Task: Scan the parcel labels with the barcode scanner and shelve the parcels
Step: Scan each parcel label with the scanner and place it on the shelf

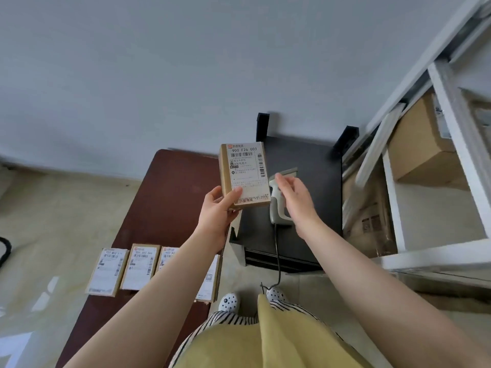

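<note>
My left hand (216,208) grips a small brown parcel (244,173) by its lower left corner and holds it upright, the white barcode label facing me. The grey barcode scanner (279,205) lies on the black stand (313,181), its cable running down toward the floor. My right hand (295,200) hovers just over the scanner's handle with relaxed, straight fingers, holding nothing. Several more labelled parcels (109,272) lie in a row on the dark red table (164,197) below my left arm.
A white metal shelf rack (451,128) stands at the right with cardboard boxes (419,144) on it. A pale wall is ahead. My feet in dotted shoes (229,301) stand on the light floor between table and stand.
</note>
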`<state>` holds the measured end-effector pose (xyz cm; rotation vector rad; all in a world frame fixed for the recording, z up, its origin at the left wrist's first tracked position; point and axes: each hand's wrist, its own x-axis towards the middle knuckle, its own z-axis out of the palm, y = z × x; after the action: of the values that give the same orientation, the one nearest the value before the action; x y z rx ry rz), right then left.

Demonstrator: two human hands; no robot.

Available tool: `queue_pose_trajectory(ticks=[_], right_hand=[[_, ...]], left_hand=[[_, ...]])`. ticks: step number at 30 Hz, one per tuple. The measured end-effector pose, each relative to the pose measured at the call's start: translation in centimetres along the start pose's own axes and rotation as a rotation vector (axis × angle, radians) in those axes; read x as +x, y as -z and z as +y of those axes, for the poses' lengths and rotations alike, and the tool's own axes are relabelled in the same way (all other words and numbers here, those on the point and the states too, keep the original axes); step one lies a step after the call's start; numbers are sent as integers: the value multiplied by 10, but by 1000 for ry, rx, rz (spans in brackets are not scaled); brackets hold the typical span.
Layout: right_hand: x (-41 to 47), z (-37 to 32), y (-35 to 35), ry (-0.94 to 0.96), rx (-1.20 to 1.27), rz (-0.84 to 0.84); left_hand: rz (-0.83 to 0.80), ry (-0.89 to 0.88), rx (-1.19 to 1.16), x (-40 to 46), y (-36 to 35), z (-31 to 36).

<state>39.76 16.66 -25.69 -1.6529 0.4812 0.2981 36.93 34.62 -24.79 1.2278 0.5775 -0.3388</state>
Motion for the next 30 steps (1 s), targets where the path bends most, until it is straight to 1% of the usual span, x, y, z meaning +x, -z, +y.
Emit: queue_pose_trajectory(ticks=[2,3,4,9,13,17,22,26,30], right_hand=[[-27,-6,-4,-5,14,-144],[-37,-5,-4,-3,27,-173],[-45,-2,-2,-5,42,-164],[-88,27,17,-79,151,1],[-122,53,33,-143,204,117],[-146,67,47,-158,275,189],[-173,80,69,-142,288,191],[-202,105,94,-122,267,151],[-241,144,129,-105,240,78]], left_hand=[[-91,8,92,1,1,1],[-138,10,137,-1,0,0],[-191,15,181,-3,0,-2],[-448,127,342,-9,-5,-19],[-545,177,411,-26,-24,-37],[-545,173,491,-43,-43,-52],[-565,174,560,-60,-61,-70],[-556,193,602,-93,-73,-94],[-520,184,664,-144,-75,-137]])
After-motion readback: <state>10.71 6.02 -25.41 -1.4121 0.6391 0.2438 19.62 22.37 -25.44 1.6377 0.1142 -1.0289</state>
